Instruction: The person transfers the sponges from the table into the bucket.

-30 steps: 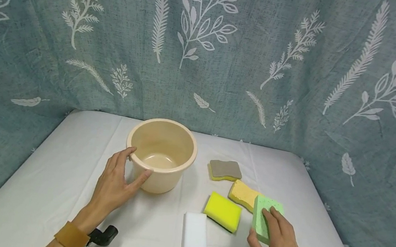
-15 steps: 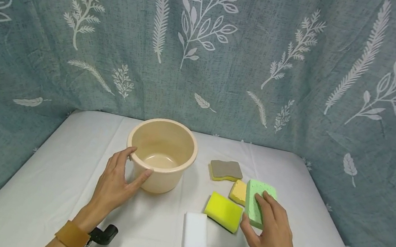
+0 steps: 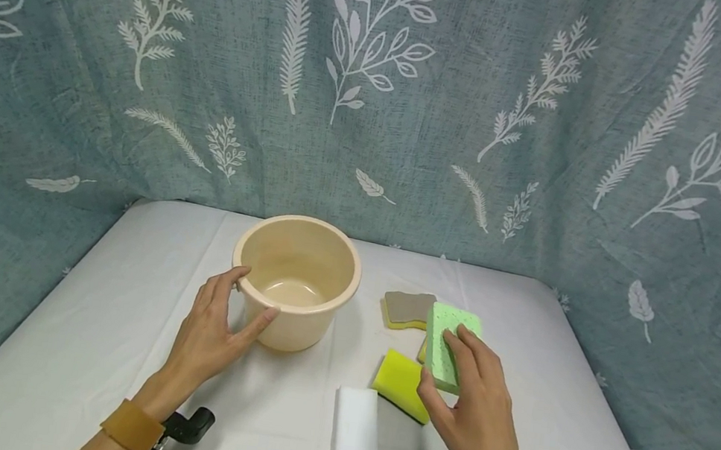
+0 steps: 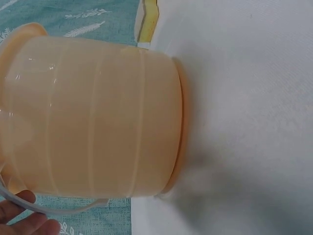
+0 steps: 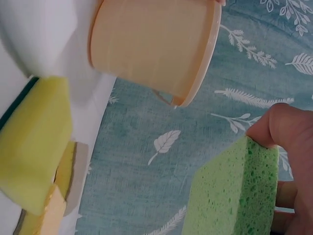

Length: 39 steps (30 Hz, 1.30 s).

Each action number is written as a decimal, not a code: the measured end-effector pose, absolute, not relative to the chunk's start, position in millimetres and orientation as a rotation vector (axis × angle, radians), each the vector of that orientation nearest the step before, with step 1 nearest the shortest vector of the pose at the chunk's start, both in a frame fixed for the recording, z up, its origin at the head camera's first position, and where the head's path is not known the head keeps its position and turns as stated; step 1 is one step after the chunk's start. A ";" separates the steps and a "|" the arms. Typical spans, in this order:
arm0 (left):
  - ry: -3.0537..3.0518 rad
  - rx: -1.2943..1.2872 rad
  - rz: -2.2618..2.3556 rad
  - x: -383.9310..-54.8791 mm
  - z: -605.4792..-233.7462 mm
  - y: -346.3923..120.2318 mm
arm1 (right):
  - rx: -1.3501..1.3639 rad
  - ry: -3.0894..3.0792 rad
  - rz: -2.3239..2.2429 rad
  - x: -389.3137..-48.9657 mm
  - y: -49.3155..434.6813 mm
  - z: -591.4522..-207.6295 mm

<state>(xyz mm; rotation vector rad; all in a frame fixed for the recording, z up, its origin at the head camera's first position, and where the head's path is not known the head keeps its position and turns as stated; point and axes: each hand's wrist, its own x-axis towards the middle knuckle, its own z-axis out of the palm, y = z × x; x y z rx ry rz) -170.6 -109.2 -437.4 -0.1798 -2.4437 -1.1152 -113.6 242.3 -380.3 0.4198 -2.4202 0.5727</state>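
A cream plastic bucket [image 3: 301, 332] stands upright on the white-covered table. My left hand [image 3: 209, 330] holds its near-left rim, thumb in front and fingers at the side. In the left wrist view, the fingers are beside the bucket's pale handle [image 4: 73, 211]. With thumb and fingers my right hand [image 3: 478, 393] grips a green porous sponge [image 3: 438, 351], raised above the other sponges. It overlaps a lime-yellow sponge [image 3: 400, 381] and nearly hides an orange-yellow one [image 3: 422, 350]. Behind is a grey-topped yellow sponge [image 3: 406, 307].
A white sponge block [image 3: 357, 427] lies at the front middle of the table [image 3: 121, 301]. Leaf-patterned green-blue cloth [image 3: 342, 155] hangs around the back and sides. A black device [image 3: 190, 425] is strapped at the left wrist.
My right hand has carried the green sponge left and away from me, toward the bucket, now covering most of the orange-yellow sponge. My left hand has stayed at the bucket rim.
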 end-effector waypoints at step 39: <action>-2.406 -0.209 -1.141 -173.8 -440.9 -111.9 | 0.700 -2.328 0.687 -144.8 158.1 -365.3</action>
